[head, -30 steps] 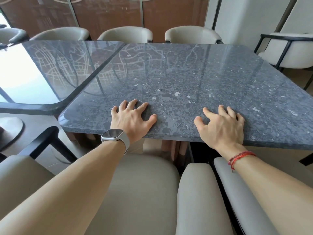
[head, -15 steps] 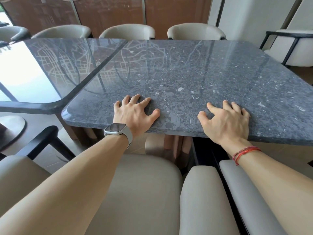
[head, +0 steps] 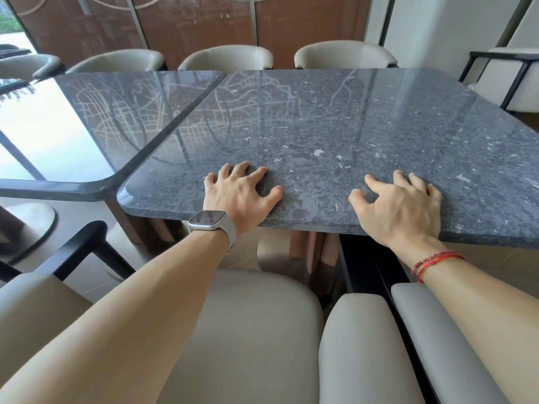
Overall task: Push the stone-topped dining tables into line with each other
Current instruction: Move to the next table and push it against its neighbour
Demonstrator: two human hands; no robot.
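Observation:
Two dark grey stone-topped tables stand side by side, touching along one long seam. The right table (head: 350,126) juts a little nearer to me than the left table (head: 116,112), so their near edges are slightly offset. My left hand (head: 239,193), with a watch on the wrist, presses flat on the right table's near edge with the fingers spread. My right hand (head: 402,208), with a red bracelet on the wrist, presses the same edge further right, fingers apart. Neither hand holds anything.
Two beige padded chairs (head: 248,330) (head: 358,345) stand between me and the table. A black chair arm (head: 81,249) is at the left. Three beige chairs (head: 227,56) line the far side. A black-framed chair (head: 501,80) stands at the right. The left table's round base (head: 32,223) rests on the floor.
The right table has slid away from me under both hands. Its near corner now sits closer to the left table's near edge. My arms have stretched forward.

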